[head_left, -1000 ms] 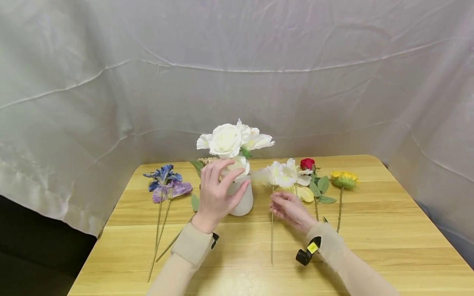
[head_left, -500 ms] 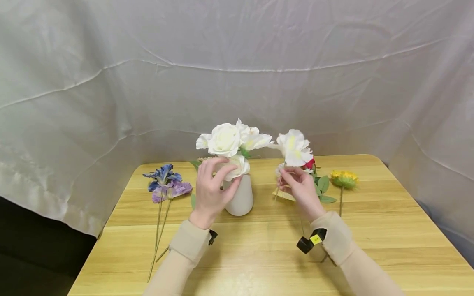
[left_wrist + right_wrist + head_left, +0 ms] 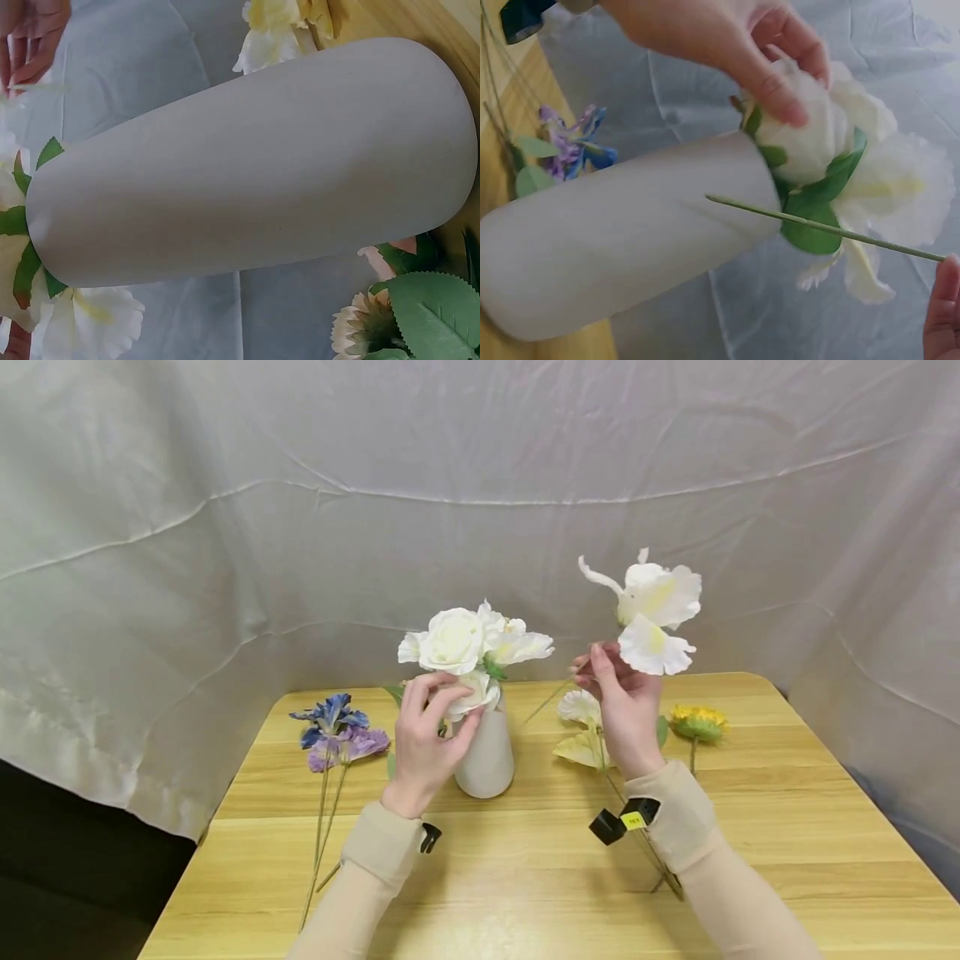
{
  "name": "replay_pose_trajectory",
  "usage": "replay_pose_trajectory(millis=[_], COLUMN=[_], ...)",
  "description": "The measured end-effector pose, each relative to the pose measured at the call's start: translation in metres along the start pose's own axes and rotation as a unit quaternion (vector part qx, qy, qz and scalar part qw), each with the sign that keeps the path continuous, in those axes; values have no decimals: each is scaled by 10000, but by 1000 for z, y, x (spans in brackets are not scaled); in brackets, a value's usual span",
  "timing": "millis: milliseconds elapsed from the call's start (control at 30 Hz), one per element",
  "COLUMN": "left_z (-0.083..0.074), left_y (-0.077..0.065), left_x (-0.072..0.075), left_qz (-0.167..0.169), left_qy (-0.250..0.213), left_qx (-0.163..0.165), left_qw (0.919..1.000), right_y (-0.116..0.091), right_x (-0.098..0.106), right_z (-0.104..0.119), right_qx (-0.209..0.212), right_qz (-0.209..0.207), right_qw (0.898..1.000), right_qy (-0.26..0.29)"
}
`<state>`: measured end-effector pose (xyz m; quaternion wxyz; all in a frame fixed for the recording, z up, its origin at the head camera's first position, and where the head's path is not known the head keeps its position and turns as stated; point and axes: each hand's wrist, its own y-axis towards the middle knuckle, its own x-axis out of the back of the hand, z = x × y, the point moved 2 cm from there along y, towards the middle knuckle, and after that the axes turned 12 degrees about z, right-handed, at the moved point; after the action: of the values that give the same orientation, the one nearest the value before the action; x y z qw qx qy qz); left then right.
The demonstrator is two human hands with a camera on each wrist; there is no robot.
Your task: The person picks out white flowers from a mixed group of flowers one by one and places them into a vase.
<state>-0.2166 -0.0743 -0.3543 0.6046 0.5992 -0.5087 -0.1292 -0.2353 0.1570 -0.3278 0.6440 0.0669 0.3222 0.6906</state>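
Note:
A white vase (image 3: 486, 758) stands on the table with white flowers in it, among them a large white rose (image 3: 453, 641) at the top. My left hand (image 3: 426, 743) is at its mouth, thumb and fingers round a lower white rose (image 3: 810, 127). To the right, my right hand (image 3: 628, 714) pinches the stem of a white iris (image 3: 660, 597) with yellow-centred petals, raised above the table. Its bare stem (image 3: 832, 229) slants down leftward, and in the right wrist view the tip overlaps the vase's side near the rim.
A blue flower (image 3: 330, 714) and a purple flower (image 3: 348, 747) lie at the left, stems toward me. Right of the vase lie a pale yellow flower (image 3: 581, 748), a white flower (image 3: 579, 707) and a yellow sunflower (image 3: 697, 723). A grey curtain (image 3: 480, 527) hangs behind the table (image 3: 510, 877).
My right hand has lifted the white iris off the table, up and to the right, its stem tilting toward the vase. My left hand has shifted slightly at the lower white rose.

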Motion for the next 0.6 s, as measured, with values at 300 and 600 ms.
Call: replay_pose_trajectory(millis=[300,600], left_z=[3,3], left_y=[-1,-1], left_x=[1,1], left_qz=[-19,-26], left_qy=[-213,-419], left_qx=[120,131], left_qw=[9997,9990], right_y=[11,12], right_x=[-14,-24], right_z=[14,12], right_qx=[1009,1453], right_qz=[-174,-25], right_qw=[9915,9887], right_qy=[808,376])
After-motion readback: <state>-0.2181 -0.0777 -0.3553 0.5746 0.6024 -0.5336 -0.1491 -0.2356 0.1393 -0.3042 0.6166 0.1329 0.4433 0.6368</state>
